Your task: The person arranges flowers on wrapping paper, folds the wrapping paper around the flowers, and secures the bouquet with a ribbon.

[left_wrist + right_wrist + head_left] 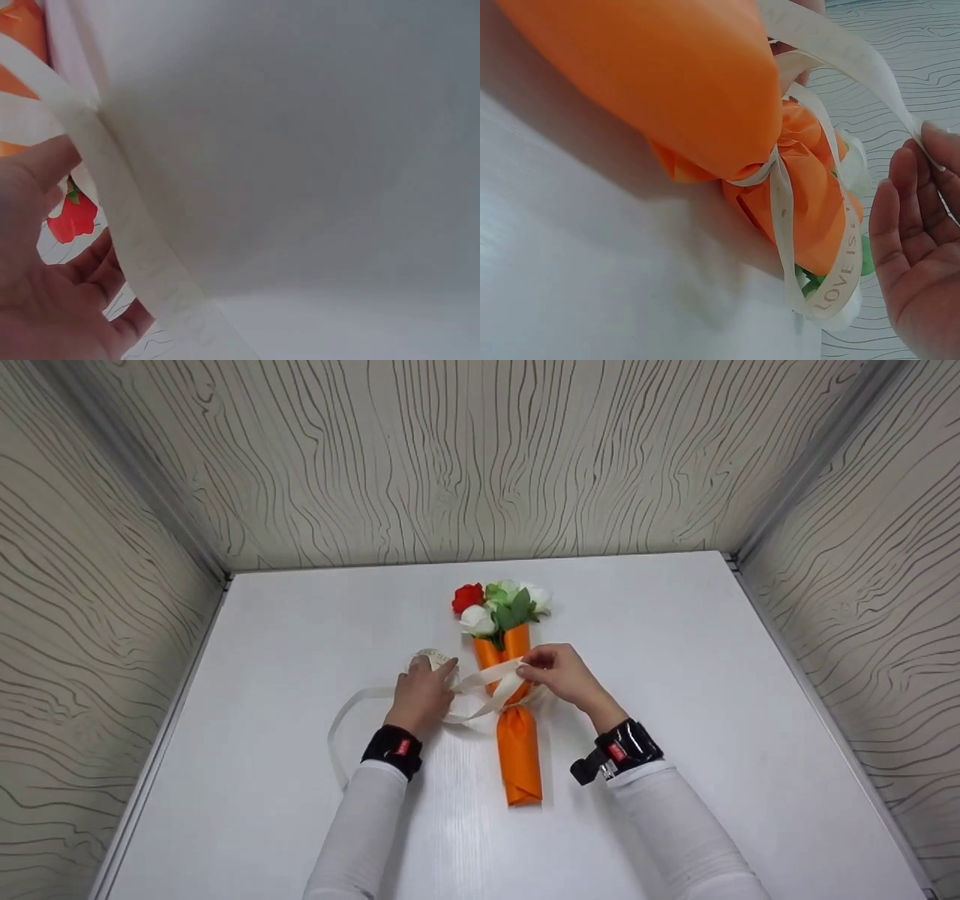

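A bouquet of red, white and pale green flowers (501,600) lies on the table in an orange wrapper (519,754), which is cinched in the middle by cream ribbon (780,195) with printed lettering. My right hand (559,671), above the wrapper's right side, pinches the ribbon between thumb and fingertips. To the left of the bouquet, my left hand (424,694) has its fingers spread over a round roll of ribbon (431,655). In the left wrist view, ribbon (127,217) crosses in front of the loosely bent fingers (94,274). Part of the roll is hidden under that hand.
A long loop of loose ribbon (341,720) curves over the white table (247,675) to the left, passing near the left sleeve. Patterned panels (465,457) stand at the back and both sides. Black bands (630,742) circle both wrists.
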`<state>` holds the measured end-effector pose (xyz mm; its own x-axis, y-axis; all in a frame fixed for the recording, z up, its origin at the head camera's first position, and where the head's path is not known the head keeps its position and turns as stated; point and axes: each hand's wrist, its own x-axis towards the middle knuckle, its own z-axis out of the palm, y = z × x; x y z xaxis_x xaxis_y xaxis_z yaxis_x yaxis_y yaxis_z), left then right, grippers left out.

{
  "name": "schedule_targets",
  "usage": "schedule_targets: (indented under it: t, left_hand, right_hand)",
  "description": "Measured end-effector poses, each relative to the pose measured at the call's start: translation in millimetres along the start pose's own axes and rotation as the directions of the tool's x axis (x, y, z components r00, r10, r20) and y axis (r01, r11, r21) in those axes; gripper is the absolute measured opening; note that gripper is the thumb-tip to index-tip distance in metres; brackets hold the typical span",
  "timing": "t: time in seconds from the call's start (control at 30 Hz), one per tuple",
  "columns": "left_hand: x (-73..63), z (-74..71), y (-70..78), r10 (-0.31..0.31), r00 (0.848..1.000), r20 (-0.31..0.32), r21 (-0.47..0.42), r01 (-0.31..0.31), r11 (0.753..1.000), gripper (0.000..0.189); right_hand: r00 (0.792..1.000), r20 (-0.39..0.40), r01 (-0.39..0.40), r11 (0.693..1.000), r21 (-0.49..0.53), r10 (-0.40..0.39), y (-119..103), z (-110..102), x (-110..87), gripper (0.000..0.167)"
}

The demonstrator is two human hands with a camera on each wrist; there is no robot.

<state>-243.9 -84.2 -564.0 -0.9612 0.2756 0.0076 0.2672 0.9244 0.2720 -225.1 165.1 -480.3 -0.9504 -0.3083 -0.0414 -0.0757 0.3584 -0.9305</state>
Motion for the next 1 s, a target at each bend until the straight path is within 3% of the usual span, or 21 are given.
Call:
schedule_targets:
  t: [0.17,0.37,0.5,0.63,0.8,1.0]
  left_hand:
    - [-0.4,4.2,0.6,0.052,0.995,-0.082,0.067,-0.046,0.997,0.016]
    - [0.6,0.5,-1.3,0.020,0.994,-0.104,0.056,-0.015,0.998,0.005]
    - [-1.3,-14.5,-3.0,-0.012,0.990,-0.142,-0.074,0.002,0.997,0.009]
    - [-4.9,-41.4,-1.7,-0.050,0.984,-0.173,-0.212,0.013,0.977,0.012]
    - [-18.1,-73.9,1.5,-0.090,0.984,-0.154,-0.344,0.033,0.939,0.012]
    - [-42.9,-89.8,4.5,-0.065,0.992,-0.104,-0.478,0.007,0.878,0.009]
  right_hand:
    - [1.000,0.000,0.010,1.000,-0.017,-0.010,1.3,-1.1,1.1,0.019]
    - [1.000,-0.019,-0.017,0.999,-0.037,0.017,21.7,-3.7,12.8,0.021]
    - [0.999,-0.025,-0.027,0.997,-0.066,0.025,26.2,-6.5,18.7,0.021]
    - [0.999,-0.041,-0.030,0.994,-0.103,0.025,23.9,-10.3,23.2,0.020]
    - [0.999,-0.034,-0.029,0.992,-0.119,0.025,20.8,-14.1,26.6,0.020]
    - [0.999,-0.020,-0.031,0.991,-0.132,0.029,21.4,-16.4,29.8,0.018]
